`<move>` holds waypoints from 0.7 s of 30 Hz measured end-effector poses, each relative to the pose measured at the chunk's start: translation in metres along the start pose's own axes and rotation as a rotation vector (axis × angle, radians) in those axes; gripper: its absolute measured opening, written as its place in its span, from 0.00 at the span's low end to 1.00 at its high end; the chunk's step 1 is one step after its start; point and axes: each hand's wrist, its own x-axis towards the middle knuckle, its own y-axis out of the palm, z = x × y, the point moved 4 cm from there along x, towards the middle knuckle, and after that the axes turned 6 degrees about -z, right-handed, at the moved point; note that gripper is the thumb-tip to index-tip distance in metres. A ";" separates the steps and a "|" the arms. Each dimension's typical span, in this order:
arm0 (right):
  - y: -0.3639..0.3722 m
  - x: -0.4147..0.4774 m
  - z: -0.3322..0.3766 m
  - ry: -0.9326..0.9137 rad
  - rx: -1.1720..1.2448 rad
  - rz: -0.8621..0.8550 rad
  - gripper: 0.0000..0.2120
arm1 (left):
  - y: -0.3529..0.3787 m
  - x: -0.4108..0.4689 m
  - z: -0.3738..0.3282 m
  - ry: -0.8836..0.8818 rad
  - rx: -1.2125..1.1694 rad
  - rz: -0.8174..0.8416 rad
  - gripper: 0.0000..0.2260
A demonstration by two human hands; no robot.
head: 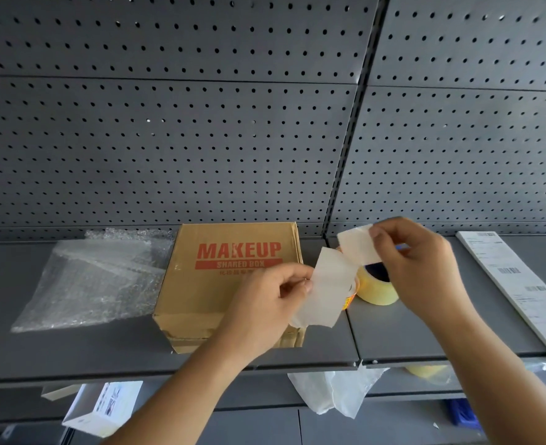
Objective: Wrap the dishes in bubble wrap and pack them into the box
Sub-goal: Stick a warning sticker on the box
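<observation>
1. Left hand (pixel 265 300): thumb and forefinger pinched on the lower left edge of a pale paper-like strip (pixel 326 287). Right hand (pixel 416 264): fingertips pinched on the strip's upper right end. Strip runs diagonally, kinked mid-span; probably tape or label backing, held at both ends so it does not fold on itself.
2. Just behind the strip: yellowish tape roll (pixel 377 287), lying flat on the shelf (pixel 425 332), within right-hand reach.
3. Left of the roll, touching or nearly so: cardboard box (pixel 226 284), printed "MAKEUP", flaps closed. Judgement: packing done, sealing or labelling under way.
4. No dishes visible; presumably inside the box, cannot confirm.
5. Far left: loose bubble wrap (pixel 95 277), set aside, apart from hands.
6. Far right: long printed sheet (pixel 515 284) with barcodes, probably labels.
</observation>
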 end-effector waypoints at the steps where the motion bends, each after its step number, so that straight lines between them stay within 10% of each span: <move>1: -0.005 0.003 0.000 0.008 -0.007 -0.026 0.10 | -0.001 0.000 -0.001 0.006 0.015 -0.007 0.09; 21: 0.042 -0.054 0.049 -0.576 -0.008 -0.043 0.06 | -0.022 -0.002 -0.009 -0.306 -0.674 -0.116 0.20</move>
